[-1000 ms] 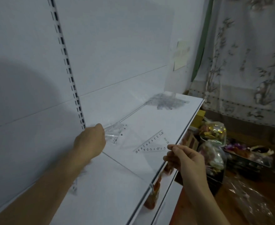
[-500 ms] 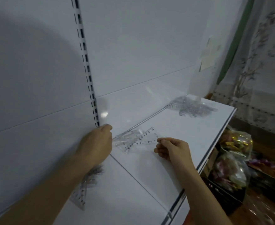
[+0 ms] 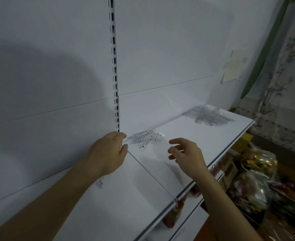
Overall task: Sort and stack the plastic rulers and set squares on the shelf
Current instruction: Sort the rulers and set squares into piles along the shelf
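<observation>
The small stack of clear set squares (image 3: pixel 145 139) lies at the back of the white shelf (image 3: pixel 204 136), pinched at its near end by the left hand (image 3: pixel 108 152), long axis running rightward, while the right hand (image 3: pixel 186 153) hovers empty and loosely spread just beside (a larger unsorted pile (image 3: pixel 207 114) sits well apart, far right).

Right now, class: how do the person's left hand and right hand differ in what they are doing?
The left hand pinches the edge of the small stack of clear rulers near the back panel; the right hand holds nothing. The left hand touches plastic; the right hand hangs above the shelf, fingers loosely spread. Both reach over the same shelf.
</observation>
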Tool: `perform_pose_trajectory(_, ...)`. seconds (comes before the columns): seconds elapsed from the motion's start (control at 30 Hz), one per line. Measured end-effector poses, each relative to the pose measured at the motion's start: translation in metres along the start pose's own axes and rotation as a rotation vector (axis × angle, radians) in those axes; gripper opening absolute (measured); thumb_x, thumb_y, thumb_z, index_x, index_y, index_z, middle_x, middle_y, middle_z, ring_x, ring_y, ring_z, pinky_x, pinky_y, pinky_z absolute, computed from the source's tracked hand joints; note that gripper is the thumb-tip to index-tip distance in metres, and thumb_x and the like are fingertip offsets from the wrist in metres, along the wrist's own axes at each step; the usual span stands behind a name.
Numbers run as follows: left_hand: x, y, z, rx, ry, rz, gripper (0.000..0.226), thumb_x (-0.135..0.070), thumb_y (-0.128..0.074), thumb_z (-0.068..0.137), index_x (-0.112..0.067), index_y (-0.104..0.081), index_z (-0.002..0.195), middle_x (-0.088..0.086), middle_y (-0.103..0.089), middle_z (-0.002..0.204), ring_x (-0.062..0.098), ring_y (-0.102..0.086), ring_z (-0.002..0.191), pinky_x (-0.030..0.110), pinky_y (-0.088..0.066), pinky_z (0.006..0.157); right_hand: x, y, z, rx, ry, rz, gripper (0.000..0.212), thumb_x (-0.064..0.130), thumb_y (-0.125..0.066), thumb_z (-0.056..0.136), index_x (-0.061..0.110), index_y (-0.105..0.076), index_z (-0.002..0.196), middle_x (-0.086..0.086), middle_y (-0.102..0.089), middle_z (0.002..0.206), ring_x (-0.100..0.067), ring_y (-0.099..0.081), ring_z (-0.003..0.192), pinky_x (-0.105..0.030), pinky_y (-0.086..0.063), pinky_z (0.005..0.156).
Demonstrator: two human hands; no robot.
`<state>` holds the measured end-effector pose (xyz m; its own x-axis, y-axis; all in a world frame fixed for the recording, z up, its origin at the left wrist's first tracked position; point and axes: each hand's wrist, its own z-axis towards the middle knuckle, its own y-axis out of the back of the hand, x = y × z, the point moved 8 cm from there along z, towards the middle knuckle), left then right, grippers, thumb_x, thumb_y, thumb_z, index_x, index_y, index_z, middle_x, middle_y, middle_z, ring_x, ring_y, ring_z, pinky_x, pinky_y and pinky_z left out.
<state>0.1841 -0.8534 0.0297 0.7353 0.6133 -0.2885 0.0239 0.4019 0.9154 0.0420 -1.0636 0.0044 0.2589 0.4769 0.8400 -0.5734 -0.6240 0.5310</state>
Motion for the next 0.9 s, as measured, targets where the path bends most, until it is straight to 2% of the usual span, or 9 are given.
perform_pose_trajectory(0.07, -0.017, -0.002, -0.016, 0.018, -0.046, 0.03, 0.044, -0.033, -0.049, 0.099, -0.01, -0.053, 0.137, 0.004, -0.056, 0.137, 0.023, -0.053, 0.125, 0.035, -0.043, 0.104, 0.011, 0.008, -0.029, 0.058, 0.081, -0.215, 0.023, 0.03, -0.058, 0.098, 0.028, -0.064, 0.121, 0.012, -0.069, 0.106, 0.0, -0.066, 0.087, -0.009, -0.048, 0.068)
perform_pose_trajectory(0.1, -0.024, -0.001, -0.026, 0.025, -0.06, 0.044, 0.047, -0.034, -0.049, 0.099, -0.009, -0.051, 0.139, 0.004, -0.053, 0.141, 0.022, -0.05, 0.129, 0.035, -0.041, 0.107, 0.015, 0.01, -0.045, 0.09, 0.118, -0.312, 0.028, 0.033, -0.057, 0.099, 0.029, -0.061, 0.126, 0.013, -0.066, 0.116, 0.0, -0.062, 0.096, -0.009, -0.046, 0.074)
perform_pose_trajectory(0.2, -0.037, 0.006, -0.066, 0.043, -0.053, 0.053, 0.052, -0.04, -0.046, 0.1, -0.01, -0.047, 0.144, 0.004, -0.044, 0.152, 0.02, -0.039, 0.141, 0.035, -0.032, 0.116, 0.022, 0.013, -0.096, 0.151, 0.206, -0.515, 0.045, 0.042, -0.051, 0.101, 0.027, -0.048, 0.143, 0.009, -0.052, 0.142, -0.011, -0.047, 0.131, -0.024, -0.038, 0.106)
perform_pose_trajectory(0.3, -0.042, 0.014, -0.123, 0.068, -0.005, 0.077, 0.055, -0.043, -0.042, 0.102, -0.013, -0.04, 0.149, 0.002, -0.037, 0.156, 0.018, -0.032, 0.144, 0.034, -0.026, 0.118, 0.021, 0.006, -0.147, 0.207, 0.212, -0.557, 0.056, 0.046, -0.047, 0.102, 0.024, -0.035, 0.152, 0.007, -0.037, 0.156, -0.015, -0.029, 0.145, -0.035, -0.029, 0.119)
perform_pose_trajectory(0.47, -0.007, 0.037, -0.243, 0.13, 0.155, 0.184, 0.063, -0.052, -0.029, 0.102, -0.018, -0.024, 0.156, 0.0, -0.019, 0.165, 0.015, -0.013, 0.152, 0.037, -0.013, 0.124, 0.047, -0.047, -0.231, 0.29, 0.327, -0.541, 0.062, 0.049, -0.046, 0.102, 0.021, -0.028, 0.155, 0.004, -0.029, 0.16, -0.02, -0.018, 0.15, -0.044, -0.024, 0.121)
perform_pose_trajectory(0.57, 0.039, 0.072, -0.32, 0.119, 0.294, 0.219, 0.074, -0.058, -0.02, 0.094, -0.017, -0.024, 0.156, 0.001, -0.019, 0.165, 0.016, -0.014, 0.152, 0.039, -0.014, 0.124, 0.087, -0.105, -0.276, 0.403, 0.427, -0.523, 0.065, 0.051, -0.044, 0.102, 0.02, -0.025, 0.156, 0.004, -0.024, 0.163, -0.02, -0.011, 0.153, -0.049, -0.019, 0.122)
perform_pose_trajectory(0.7, 0.111, 0.138, -0.428, 0.054, 0.519, 0.265, 0.072, -0.058, -0.026, 0.1, -0.015, -0.022, 0.157, 0.003, -0.018, 0.165, 0.018, -0.012, 0.152, 0.041, -0.014, 0.124, 0.163, -0.185, -0.333, 0.534, 0.614, -0.53, 0.067, 0.052, -0.039, 0.103, 0.024, -0.016, 0.159, 0.008, -0.012, 0.167, -0.017, 0.0, 0.155, -0.047, -0.012, 0.125)
perform_pose_trajectory(0.9, 0.207, 0.217, -0.573, 0.002, 0.761, 0.33, 0.07, -0.056, -0.031, 0.1, -0.014, -0.021, 0.156, 0.005, -0.016, 0.165, 0.019, -0.012, 0.152, 0.045, -0.018, 0.122, 0.259, -0.305, -0.425, 0.701, 0.823, -0.481, 0.067, 0.052, -0.038, 0.103, 0.026, -0.014, 0.159, 0.009, -0.006, 0.168, -0.014, 0.005, 0.155, -0.049, -0.007, 0.125)
